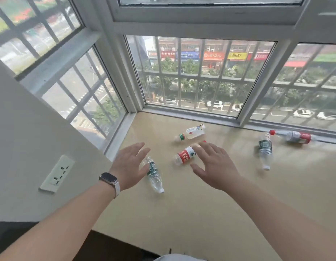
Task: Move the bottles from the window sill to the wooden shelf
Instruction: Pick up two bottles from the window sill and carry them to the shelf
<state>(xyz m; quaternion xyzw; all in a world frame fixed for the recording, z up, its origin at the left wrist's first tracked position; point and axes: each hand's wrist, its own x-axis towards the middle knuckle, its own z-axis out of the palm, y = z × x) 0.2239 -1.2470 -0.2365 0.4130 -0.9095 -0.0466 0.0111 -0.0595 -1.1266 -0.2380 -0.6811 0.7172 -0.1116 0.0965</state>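
Note:
Several plastic bottles lie on their sides on the beige window sill (201,194). A clear bottle with a green label (154,175) lies just right of my left hand (130,164), which is open with spread fingers, partly over its base. A red-labelled bottle (185,155) lies under the fingertips of my open right hand (214,166). Farther back lies a white-labelled bottle (190,133). To the right lie a dark-green-labelled bottle (265,149) and a red-capped, red-labelled bottle (293,136). No wooden shelf is in view.
Barred windows (201,76) close the sill at the back and left. A white wall with a power socket (57,173) stands at the left. The sill's front edge (125,240) runs near my body, with dark floor below.

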